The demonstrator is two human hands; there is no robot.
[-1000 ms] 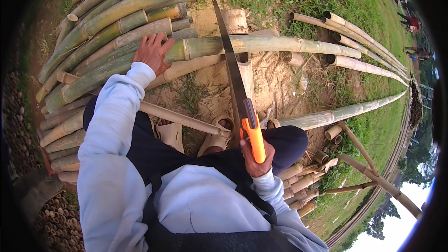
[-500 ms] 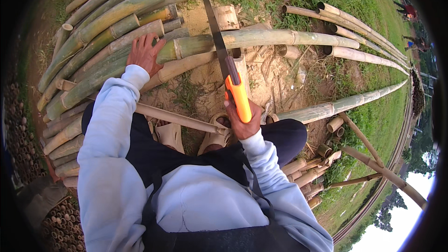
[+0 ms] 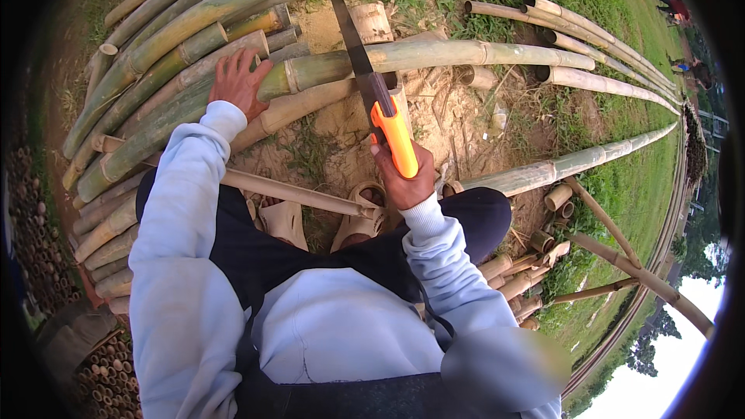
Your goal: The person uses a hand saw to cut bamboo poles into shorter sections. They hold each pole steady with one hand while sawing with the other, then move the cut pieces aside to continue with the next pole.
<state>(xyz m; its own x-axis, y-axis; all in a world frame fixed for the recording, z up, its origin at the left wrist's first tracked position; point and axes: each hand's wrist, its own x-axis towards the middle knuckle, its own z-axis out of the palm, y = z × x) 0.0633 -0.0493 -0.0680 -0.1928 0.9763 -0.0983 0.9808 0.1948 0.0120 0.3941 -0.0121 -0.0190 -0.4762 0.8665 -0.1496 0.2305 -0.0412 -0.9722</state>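
A long green bamboo pole [image 3: 442, 53] runs across in front of me from the stack on the left toward the right. My left hand [image 3: 237, 85] lies on it with the fingers spread, the tips reaching toward the neighbouring poles. In my right hand [image 3: 413, 183] is a handsaw [image 3: 396, 138] with an orange and dark handle, the fingers wrapped round it. Its long dark blade points away from me and crosses the pole, with the tip near the top edge. Whether the teeth are in a cut cannot be seen.
Bamboo poles [image 3: 202, 1] are stacked at the left. Short bamboo pieces [image 3: 371, 23] lie beyond and under the pole. A split bamboo strip [image 3: 295, 191] lies across by my sandals [image 3: 362, 221]. More poles [image 3: 605, 85] stretch right over grass, and a bamboo frame [image 3: 621, 264] stands lower right.
My right hand has pushed the saw a little forward, away from me, across the pole. The left hand stays in its place on the pole.
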